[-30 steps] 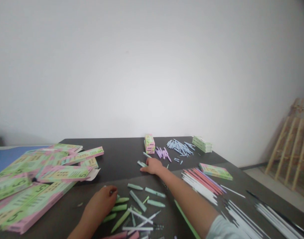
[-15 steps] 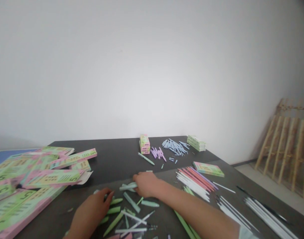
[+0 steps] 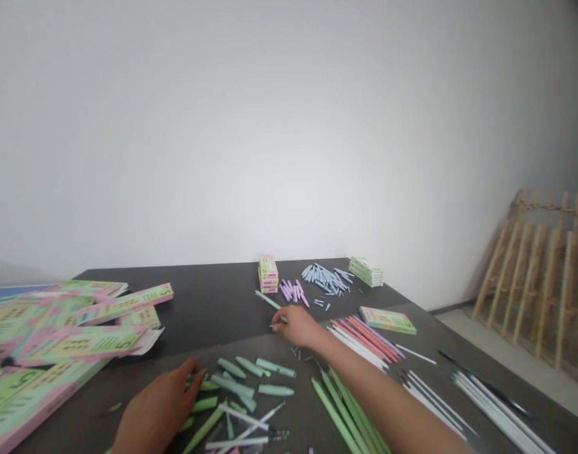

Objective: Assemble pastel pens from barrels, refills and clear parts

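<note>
My right hand reaches across the table, its fingers closed over the near end of a pale green pen barrel. The barrel's far end sticks out past the fingers. My left hand rests low on the left, thumb and forefinger curled at the edge of a heap of green pen pieces; anything in its grasp is hidden. Between the hands lie several grey-green pen barrels. White pen refills cross one another at the front.
Pink-and-green boxes pile up on the left. A small box stack, purple pen pieces and blue pen pieces are at the back. Green sticks, pink sticks, white rods and a flat box lie on the right.
My right hand has let go of the grey-green barrels and moved away and to the right, to the pale green barrel. My left hand stays by the green pieces. The view has shifted slightly.
</note>
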Demonstrator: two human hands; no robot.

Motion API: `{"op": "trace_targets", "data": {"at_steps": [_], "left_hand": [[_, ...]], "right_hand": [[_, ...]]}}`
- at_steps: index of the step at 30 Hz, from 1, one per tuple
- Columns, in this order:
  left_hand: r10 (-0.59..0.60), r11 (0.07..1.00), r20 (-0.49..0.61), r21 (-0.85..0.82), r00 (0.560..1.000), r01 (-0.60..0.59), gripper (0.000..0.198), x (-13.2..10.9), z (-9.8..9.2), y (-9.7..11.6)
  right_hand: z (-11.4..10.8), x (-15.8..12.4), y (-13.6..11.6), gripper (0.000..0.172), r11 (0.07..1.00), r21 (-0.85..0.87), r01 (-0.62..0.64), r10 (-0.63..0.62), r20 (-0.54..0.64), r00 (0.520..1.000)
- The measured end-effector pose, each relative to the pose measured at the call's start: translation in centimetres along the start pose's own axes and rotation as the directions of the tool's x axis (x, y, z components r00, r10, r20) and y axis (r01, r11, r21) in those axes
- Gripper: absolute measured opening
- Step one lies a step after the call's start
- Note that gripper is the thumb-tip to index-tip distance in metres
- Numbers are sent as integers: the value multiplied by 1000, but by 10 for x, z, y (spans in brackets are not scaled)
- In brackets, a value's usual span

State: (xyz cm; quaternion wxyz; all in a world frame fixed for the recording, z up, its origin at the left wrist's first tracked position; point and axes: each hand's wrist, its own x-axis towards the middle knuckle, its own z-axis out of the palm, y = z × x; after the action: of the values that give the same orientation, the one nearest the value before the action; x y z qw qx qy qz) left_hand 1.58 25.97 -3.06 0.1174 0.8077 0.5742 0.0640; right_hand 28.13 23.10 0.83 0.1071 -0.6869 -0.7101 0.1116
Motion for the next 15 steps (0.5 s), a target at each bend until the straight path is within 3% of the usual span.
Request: {"op": "trace_targets", "data": {"at_steps": [5,10,15], "left_hand": [[-17,1000,2,-10,1000,17,37,-1,0,2],[-15,1000,-21,-12,1000,14,37,-2,-1,0],[-22,999,-23,-24,999,22,38,0,-1,-1]], "right_hand": [[13,25,23,28,988,-37,-148,149,15,989],[32,37,21,28,983,-50,-175,177,41,983],[34,42,21,28,986,-59,-153,154,22,988]]}}
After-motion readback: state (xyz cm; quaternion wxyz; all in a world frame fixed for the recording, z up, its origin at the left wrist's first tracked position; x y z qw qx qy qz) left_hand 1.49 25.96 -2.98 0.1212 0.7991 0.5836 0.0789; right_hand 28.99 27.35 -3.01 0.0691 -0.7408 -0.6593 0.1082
